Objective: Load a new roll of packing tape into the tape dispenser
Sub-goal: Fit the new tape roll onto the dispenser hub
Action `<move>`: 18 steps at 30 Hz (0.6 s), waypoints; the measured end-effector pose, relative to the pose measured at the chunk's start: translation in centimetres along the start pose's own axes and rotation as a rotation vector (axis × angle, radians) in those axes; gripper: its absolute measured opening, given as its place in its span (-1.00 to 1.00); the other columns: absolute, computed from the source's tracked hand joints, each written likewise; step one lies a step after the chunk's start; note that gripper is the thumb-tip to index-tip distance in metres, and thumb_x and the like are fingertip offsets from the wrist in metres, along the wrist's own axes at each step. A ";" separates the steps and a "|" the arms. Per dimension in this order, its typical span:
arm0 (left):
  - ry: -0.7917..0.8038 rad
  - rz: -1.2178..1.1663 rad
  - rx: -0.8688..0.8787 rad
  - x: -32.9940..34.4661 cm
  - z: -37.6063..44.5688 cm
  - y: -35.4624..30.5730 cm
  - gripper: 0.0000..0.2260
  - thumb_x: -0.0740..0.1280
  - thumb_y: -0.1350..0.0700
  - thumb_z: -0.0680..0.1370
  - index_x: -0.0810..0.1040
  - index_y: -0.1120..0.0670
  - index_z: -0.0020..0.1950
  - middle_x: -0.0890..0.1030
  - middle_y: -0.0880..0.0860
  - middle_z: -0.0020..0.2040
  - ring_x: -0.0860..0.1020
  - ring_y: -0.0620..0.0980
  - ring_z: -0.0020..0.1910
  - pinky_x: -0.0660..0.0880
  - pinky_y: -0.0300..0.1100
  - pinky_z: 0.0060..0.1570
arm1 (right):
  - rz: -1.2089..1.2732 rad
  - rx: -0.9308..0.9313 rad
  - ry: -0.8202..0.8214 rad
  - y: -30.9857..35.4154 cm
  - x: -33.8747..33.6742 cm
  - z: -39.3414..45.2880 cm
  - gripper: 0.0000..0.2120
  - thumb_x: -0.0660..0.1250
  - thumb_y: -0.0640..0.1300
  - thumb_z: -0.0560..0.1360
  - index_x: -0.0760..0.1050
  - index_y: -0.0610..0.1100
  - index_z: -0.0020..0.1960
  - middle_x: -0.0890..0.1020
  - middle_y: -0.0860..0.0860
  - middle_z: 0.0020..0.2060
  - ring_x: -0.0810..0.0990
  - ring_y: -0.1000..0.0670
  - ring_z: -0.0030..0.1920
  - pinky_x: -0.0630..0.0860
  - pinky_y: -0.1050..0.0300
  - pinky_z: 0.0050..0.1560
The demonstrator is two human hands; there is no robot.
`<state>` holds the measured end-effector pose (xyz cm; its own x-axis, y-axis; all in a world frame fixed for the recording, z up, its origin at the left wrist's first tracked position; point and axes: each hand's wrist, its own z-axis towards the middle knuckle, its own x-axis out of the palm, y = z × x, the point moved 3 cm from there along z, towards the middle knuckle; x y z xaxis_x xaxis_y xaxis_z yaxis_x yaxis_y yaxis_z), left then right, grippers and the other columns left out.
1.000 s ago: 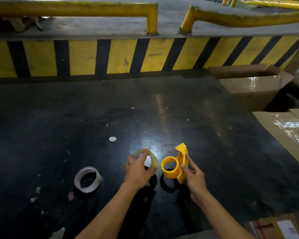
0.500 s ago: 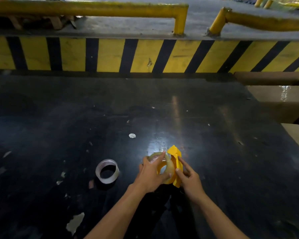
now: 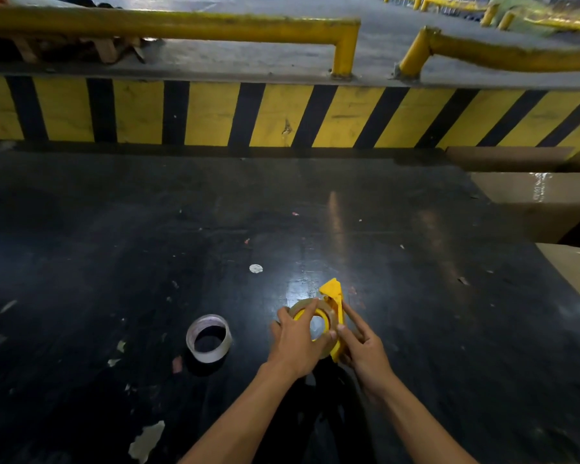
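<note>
While together, hands (image 3: 297, 343) around roll (image 3: 325, 316)

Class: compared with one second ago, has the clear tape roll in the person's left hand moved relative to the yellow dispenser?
Yes. The tape roll moved right, onto the dispenser hub; earlier it was held apart, left of it. The spare roll on the table stayed put.

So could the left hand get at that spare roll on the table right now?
Probably yes, once freed: the spare roll lies in the open beside the left hand, nothing between, but that hand is gripping the new tape roll.
</note>
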<state>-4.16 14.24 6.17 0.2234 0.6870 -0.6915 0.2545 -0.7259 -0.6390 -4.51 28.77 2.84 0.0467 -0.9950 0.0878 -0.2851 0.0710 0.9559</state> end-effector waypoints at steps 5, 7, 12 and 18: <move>-0.147 0.016 0.038 -1.1 0.2 -0.4 -0.46 0.24 0.20 0.59 0.28 -0.19 0.51 0.24 0.13 0.31 0.31 0.21 0.26 0.43 0.04 0.29 | 0.078 -0.045 -0.036 0.7 0.7 -0.1 -0.57 0.29 -0.18 0.59 0.44 0.23 0.36 0.64 -0.36 -0.16 0.62 -0.13 -0.12 0.61 -0.16 0.00; -0.182 0.001 0.056 -1.5 0.3 -0.6 -0.40 0.20 0.32 0.54 0.32 -0.18 0.49 0.25 0.06 0.18 0.32 0.16 0.21 0.45 -0.02 0.23 | 0.088 -0.045 -0.044 0.9 0.9 -0.1 -0.57 0.29 -0.15 0.60 0.43 0.32 0.31 0.74 -0.19 -0.05 0.70 -0.10 0.01 0.62 -0.19 0.09; -0.239 -0.037 0.097 -2.4 0.5 -1.0 -0.42 0.22 0.33 0.52 0.38 -0.20 0.43 0.22 0.01 0.11 0.32 0.11 0.18 0.40 -0.14 0.12 | 0.125 -0.056 -0.045 1.8 1.4 0.2 -0.57 0.30 -0.15 0.59 0.41 0.29 0.34 0.76 -0.01 -0.01 0.71 -0.12 0.08 0.60 -0.19 0.14; -0.378 -0.098 0.333 -3.2 0.2 -2.7 -0.43 0.20 0.29 0.56 0.30 -0.06 0.55 0.40 0.09 0.30 0.40 0.13 0.18 0.37 -0.15 0.18 | 0.280 -0.022 -0.065 2.8 1.4 0.3 -0.41 0.32 -0.31 0.54 0.30 0.14 0.46 0.65 -0.13 0.18 0.64 -0.25 0.17 0.53 -0.29 0.23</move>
<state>-5.75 13.96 10.05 -0.1576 0.7371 -0.6571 -0.0696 -0.6721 -0.7372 -5.52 27.56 5.55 -0.0924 -0.9390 0.3313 -0.2571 0.3439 0.9031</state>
